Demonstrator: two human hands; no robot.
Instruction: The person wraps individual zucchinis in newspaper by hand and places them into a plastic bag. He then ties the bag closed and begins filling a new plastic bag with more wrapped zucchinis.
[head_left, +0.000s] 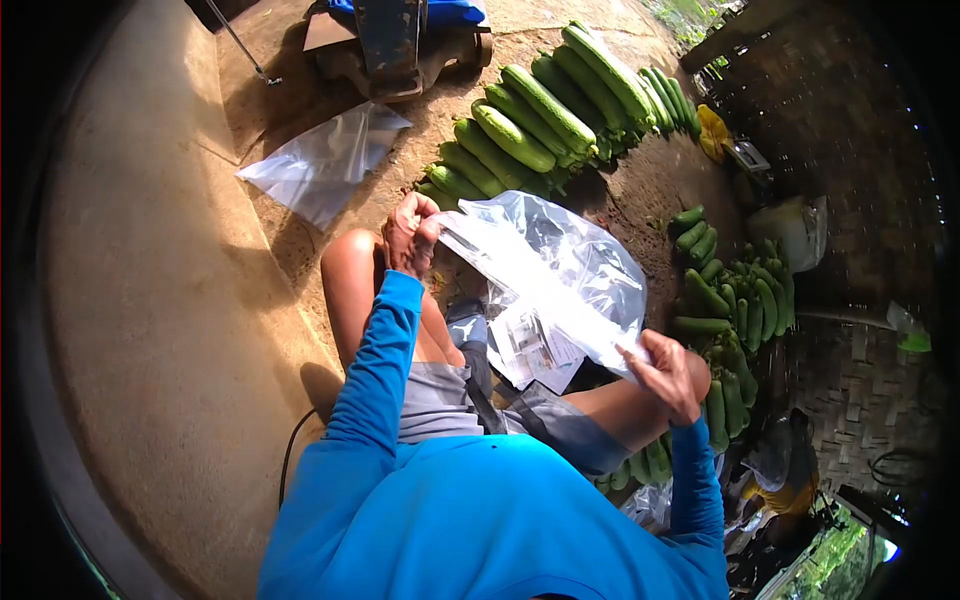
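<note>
A clear plastic bag (575,255) stretches between my two hands above my lap, its near edge bright with glare. My left hand (411,235) is closed on one corner, over my left knee. At the opposite corner, by my right knee, my right hand (664,376) pinches the bag between thumb and fingers. Beneath the bag, printed papers (535,348) lie between my legs. Just beyond it are large green gourds (520,135) laid side by side on the ground.
Another clear plastic sheet (330,165) lies at the upper left, near a rusty weighing scale (390,50). More green gourds (755,300) are piled on the right, before a woven wall (860,390). A concrete ledge (150,280) runs along the left.
</note>
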